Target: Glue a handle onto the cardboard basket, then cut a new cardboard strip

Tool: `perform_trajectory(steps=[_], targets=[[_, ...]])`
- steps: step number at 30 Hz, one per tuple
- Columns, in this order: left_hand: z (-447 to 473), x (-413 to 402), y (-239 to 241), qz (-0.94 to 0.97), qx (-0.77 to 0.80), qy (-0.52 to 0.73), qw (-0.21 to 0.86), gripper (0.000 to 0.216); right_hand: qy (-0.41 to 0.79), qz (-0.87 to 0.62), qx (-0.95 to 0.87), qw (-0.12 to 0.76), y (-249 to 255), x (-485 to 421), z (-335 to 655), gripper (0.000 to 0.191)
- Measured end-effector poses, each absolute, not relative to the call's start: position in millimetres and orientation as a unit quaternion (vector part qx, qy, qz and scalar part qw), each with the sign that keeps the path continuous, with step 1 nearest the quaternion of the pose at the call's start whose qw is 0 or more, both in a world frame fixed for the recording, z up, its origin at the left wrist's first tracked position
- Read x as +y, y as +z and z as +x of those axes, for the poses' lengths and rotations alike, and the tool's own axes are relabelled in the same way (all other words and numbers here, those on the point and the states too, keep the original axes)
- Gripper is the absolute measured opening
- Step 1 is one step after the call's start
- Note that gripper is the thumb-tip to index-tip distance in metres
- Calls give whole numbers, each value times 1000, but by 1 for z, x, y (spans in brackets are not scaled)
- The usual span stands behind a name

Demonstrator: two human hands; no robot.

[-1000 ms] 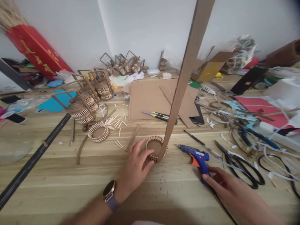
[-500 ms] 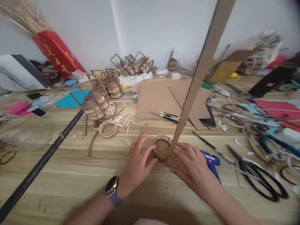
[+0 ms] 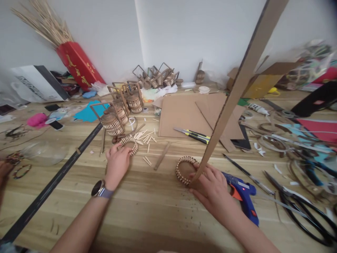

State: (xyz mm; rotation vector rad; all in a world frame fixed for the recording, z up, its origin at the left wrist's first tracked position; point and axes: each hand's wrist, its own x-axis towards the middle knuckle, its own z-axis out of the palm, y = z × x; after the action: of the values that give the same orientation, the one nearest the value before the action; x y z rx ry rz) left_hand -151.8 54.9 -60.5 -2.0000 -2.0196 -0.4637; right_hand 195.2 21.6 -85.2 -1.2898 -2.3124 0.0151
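Note:
My left hand point(image 3: 119, 163) has its fingers closed over the near left rim of a small round cardboard tray point(image 3: 134, 149) edged with pale sticks. Further right lies a second round stick-edged tray point(image 3: 178, 172), with a long cardboard strip point(image 3: 228, 102) rising from its near right side. My right hand point(image 3: 212, 184) grips the bottom of that strip, fingers bent around it and against the tray's edge. Loose short sticks point(image 3: 149, 147) and a thin brown strip point(image 3: 161, 156) lie between the two trays. Just right of my right hand is a blue glue gun point(image 3: 244, 196).
Several lidded mini baskets with handles point(image 3: 113, 123) stand at the left, near a black strip point(image 3: 60, 165). Utility knives point(image 3: 195, 135) lie on cardboard sheets point(image 3: 180, 112). Large scissors point(image 3: 297, 207) and a pen-like tool point(image 3: 244, 171) lie right. Another person's hand point(image 3: 4, 172) shows far left.
My left hand has left the right-hand tray, moved left and closed on the other tray's rim. My right hand has closed in on the strip's base. The view has shifted slightly.

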Motion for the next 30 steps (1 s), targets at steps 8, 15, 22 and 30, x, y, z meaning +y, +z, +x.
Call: perform_trajectory(steps=[8, 15, 22, 30], targets=[[-97, 41, -6, -749, -592, -251, 162, 15, -26, -486, -814, 318, -78, 4, 218, 23], [-21, 42, -7, -864, -399, -304, 46, 15, -26, -508, -795, 331, -77, -3, 224, 22], [-17, 47, -25, -886, -348, -305, -16, 19, -24, -512, -788, 341, -83, -8, 224, 22], [-23, 50, -35, -900, -323, -294, -7, 18, 0, -538, -773, 336, -90, -3, 216, 40]])
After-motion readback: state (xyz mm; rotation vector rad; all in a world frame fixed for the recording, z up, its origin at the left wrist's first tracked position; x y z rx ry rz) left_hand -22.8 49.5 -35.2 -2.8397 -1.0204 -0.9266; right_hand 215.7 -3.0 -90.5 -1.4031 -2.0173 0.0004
